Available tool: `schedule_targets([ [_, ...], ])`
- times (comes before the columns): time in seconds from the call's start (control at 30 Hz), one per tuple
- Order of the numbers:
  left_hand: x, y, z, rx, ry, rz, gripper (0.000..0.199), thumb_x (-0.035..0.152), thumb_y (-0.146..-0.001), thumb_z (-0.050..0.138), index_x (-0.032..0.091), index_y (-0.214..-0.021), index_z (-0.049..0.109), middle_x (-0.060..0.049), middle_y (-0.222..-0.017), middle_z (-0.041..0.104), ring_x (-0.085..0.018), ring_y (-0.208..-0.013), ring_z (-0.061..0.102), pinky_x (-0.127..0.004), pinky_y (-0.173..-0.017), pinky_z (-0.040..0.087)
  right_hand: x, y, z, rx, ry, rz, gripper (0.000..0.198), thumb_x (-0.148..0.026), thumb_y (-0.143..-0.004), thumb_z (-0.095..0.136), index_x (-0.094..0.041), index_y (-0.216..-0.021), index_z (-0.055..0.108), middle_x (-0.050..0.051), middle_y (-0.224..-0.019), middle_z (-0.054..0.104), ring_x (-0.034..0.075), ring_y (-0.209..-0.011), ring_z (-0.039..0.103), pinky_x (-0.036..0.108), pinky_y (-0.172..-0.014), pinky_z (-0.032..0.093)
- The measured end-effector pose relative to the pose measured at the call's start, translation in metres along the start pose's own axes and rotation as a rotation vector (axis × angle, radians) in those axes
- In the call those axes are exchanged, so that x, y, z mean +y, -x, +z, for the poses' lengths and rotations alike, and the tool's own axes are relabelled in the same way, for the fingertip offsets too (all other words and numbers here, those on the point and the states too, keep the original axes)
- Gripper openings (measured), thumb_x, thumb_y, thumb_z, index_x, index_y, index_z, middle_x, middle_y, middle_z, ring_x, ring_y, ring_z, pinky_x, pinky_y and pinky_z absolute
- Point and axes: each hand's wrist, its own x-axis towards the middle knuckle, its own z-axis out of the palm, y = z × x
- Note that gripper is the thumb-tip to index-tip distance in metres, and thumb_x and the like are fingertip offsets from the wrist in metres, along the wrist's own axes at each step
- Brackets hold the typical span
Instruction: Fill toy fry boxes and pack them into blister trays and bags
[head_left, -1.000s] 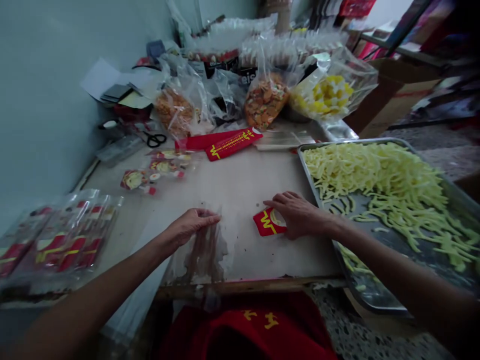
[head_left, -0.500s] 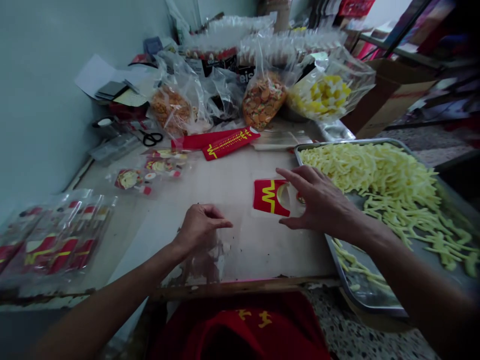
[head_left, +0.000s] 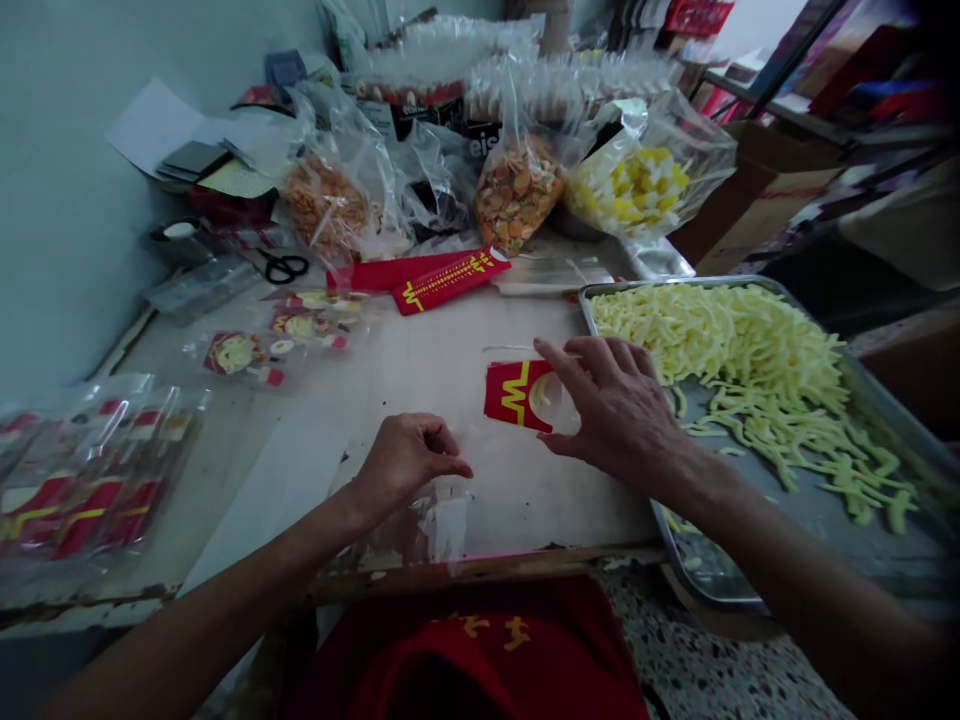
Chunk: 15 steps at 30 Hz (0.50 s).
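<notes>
A flat red carton with a yellow zigzag (head_left: 512, 392) and a pale round cutout lies on the table in front of me. My right hand (head_left: 619, 405) spans its right end, index finger by the upper edge and thumb by the lower one; the palm hides that end. My left hand (head_left: 409, 460) is closed, thumb and index finger pinched together left of the carton. Thin clear plastic (head_left: 480, 455) shows faintly from the pinch toward the carton, its outline hard to make out. Another clear plastic piece (head_left: 446, 525) lies below my left hand.
A metal tray (head_left: 750, 600) of pale yellow strips (head_left: 720, 325) stands at right. Filled packets (head_left: 90, 490) lie at left, more packets (head_left: 236, 352) behind them. Red cartons (head_left: 450, 280), scissors (head_left: 283, 267) and bags of orange sweets (head_left: 517, 195) and yellow-white sweets (head_left: 649, 190) are further back.
My right hand and the red carton have shifted left, toward my left hand. The left hand stays pinched in about the same place. The whole view has turned slightly.
</notes>
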Motion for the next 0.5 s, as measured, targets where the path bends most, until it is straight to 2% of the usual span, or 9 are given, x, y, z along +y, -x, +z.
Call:
schedule_targets([
  [0.13,0.001,-0.006,0.001,-0.105,0.076,-0.080,0.032,0.030,-0.050,0.093,0.016,-0.063,0.067,0.003,-0.059,0.061,-0.009,-0.056,0.051,-0.023,-0.052,0.038,-0.009,-0.004,0.002,0.004,-0.046,-0.044,0.093,-0.041,-0.075,0.078,-0.022,-0.153,0.031,0.015,-0.129,0.051,0.035,-0.117,0.044,0.049,-0.101,0.033],
  [0.2,0.000,-0.010,-0.002,-0.140,0.132,-0.103,0.036,0.029,-0.048,0.094,0.017,-0.070,0.068,0.005,-0.058,0.058,-0.009,-0.055,0.049,-0.023,-0.052,0.037,-0.011,-0.003,0.004,-0.015,-0.061,-0.061,0.096,-0.038,-0.074,0.079,-0.024,-0.154,0.027,0.015,-0.130,0.052,0.036,-0.118,0.044,0.050,-0.101,0.032],
  [0.3,-0.005,-0.019,-0.008,-0.106,0.204,-0.107,0.048,0.027,-0.046,0.094,0.018,-0.084,0.067,0.007,-0.062,0.056,-0.009,-0.056,0.049,-0.023,-0.054,0.039,-0.009,0.003,0.009,-0.090,-0.083,-0.097,0.097,-0.032,-0.073,0.079,-0.025,-0.155,0.027,0.015,-0.131,0.053,0.037,-0.118,0.044,0.051,-0.103,0.031],
  [0.4,-0.015,-0.028,-0.014,-0.068,0.253,-0.109,0.051,0.027,-0.047,0.093,0.018,-0.086,0.061,0.006,-0.066,0.057,-0.010,-0.059,0.052,-0.023,-0.057,0.042,-0.004,0.010,0.016,-0.171,-0.150,-0.131,0.094,-0.033,-0.071,0.080,-0.023,-0.152,0.033,0.014,-0.129,0.054,0.036,-0.117,0.046,0.051,-0.103,0.033],
  [0.5,-0.021,-0.036,-0.017,-0.120,0.255,-0.105,0.052,0.028,-0.048,0.093,0.018,-0.087,0.061,0.005,-0.066,0.057,-0.010,-0.059,0.052,-0.022,-0.055,0.041,-0.003,0.012,0.021,-0.247,-0.217,-0.132,0.094,-0.036,-0.065,0.083,-0.021,-0.148,0.040,0.013,-0.127,0.056,0.035,-0.115,0.048,0.050,-0.101,0.036],
])
